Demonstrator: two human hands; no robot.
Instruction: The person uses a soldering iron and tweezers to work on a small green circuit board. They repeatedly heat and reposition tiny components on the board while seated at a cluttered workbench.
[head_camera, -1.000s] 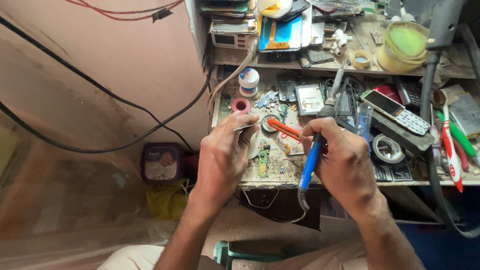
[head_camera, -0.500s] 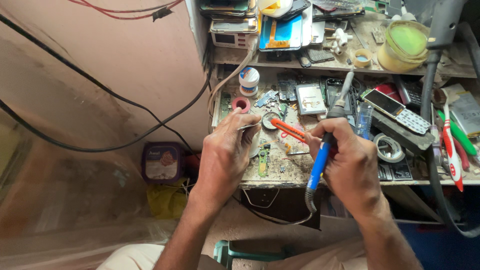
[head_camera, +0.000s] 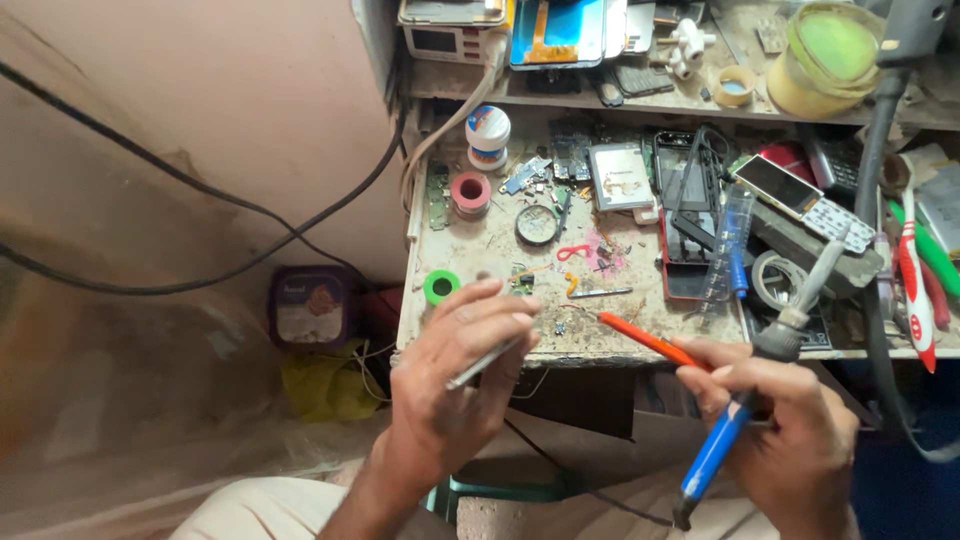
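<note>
1. Working at the front edge of the desk (head_camera: 470, 250), we keep both hands out over the rim, above the gap between desk and lap; that strip of desk just ahead of our fingers is the barest part, with only small scraps and a tiny chip on it.
2. Our left hand (head_camera: 465, 385) is closed around thin metal tweezers (head_camera: 483, 364), thumb and fingers pressed together on them; a green tape ring (head_camera: 440, 287) sits just beside the knuckles at the desk's left edge.
3. Our right hand (head_camera: 785, 435) is clamped on a soldering iron (head_camera: 715, 450) with a blue grip and an orange shaft, whose tip reaches the desk near its front rim, close to the tweezers.
4. The iron's cord runs under our hands and drops out of view at the bottom; our right wrist is cut off by the picture's edge.
5. The back and right of the desk are crowded: a red tape ring (head_camera: 470, 192), a round metal tin (head_camera: 537, 224), opened phones (head_camera: 690, 215) and small boards, many too small to tell apart.
6. On the shelf (head_camera: 640, 100) above, a yellowish jar (head_camera: 825, 55) holds something green, though what it is we cannot tell; a small white tub (head_camera: 488, 135) stands below it at the left.
7. Black cables (head_camera: 200, 190) cross the wall to our left.
</note>
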